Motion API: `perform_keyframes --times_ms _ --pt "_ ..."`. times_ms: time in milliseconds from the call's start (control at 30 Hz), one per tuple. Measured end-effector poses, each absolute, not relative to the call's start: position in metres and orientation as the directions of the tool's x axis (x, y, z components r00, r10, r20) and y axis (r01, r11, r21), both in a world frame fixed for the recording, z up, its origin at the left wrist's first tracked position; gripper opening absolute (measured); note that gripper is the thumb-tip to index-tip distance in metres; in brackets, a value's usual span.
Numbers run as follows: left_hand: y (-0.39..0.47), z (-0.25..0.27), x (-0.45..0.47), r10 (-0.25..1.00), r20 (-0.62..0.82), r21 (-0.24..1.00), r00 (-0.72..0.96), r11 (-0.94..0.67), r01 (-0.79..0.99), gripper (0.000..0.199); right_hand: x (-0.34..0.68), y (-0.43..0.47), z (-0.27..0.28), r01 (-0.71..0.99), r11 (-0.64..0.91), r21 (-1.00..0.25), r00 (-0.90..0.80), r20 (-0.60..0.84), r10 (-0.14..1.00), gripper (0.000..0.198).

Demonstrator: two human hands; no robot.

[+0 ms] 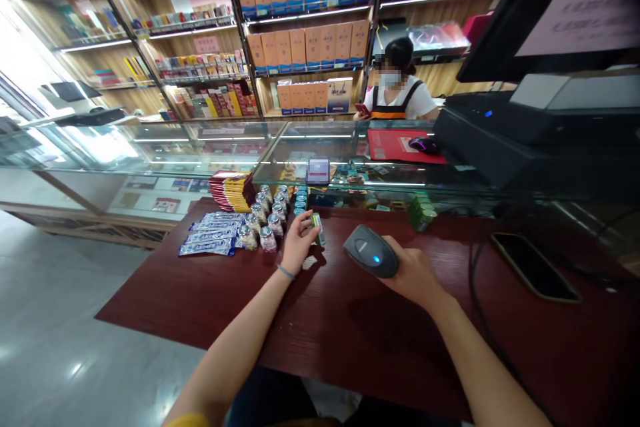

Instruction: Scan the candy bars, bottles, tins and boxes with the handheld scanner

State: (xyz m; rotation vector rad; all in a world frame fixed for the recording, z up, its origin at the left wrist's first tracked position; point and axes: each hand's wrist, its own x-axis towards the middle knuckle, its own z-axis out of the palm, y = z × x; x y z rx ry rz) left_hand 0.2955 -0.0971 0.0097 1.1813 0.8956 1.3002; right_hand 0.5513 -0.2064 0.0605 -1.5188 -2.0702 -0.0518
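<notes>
My left hand [299, 243] is closed on a small green-and-white pack [318, 229], held just above the dark red table [320, 347]. In my right hand [413, 273] is a dark grey handheld barcode scanner [371, 251] with a blue light glowing on top. The scanner's head faces left, toward the pack, with a gap between them. Rows of small lidded jars [268, 239] stand close to the left of my left hand. A stack of light blue cans or tubs [300, 200] is just beyond its fingers.
Blue-and-white packets [210, 235] and a row of red-yellow packs [233, 191] lie at the left. A green pack [423, 211] stands toward the back. A phone [535, 265] and a black cable [475, 287] are at right. Behind the glass counter [300, 143] sits a masked person [400, 90].
</notes>
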Motion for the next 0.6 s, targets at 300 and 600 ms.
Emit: perform_keyframes --times_ms 300,600 --pt "-0.058 -0.005 0.367 0.967 0.197 0.972 -0.161 -0.214 -0.097 0.038 0.572 -0.202 0.054 0.871 0.354 -0.340 -0.130 0.536 0.834 0.030" --pt "-0.033 -0.007 0.379 0.906 0.293 0.929 -0.305 -0.195 0.314 0.041 0.580 -0.199 0.054 0.909 0.283 -0.307 -0.107 0.484 0.869 0.036"
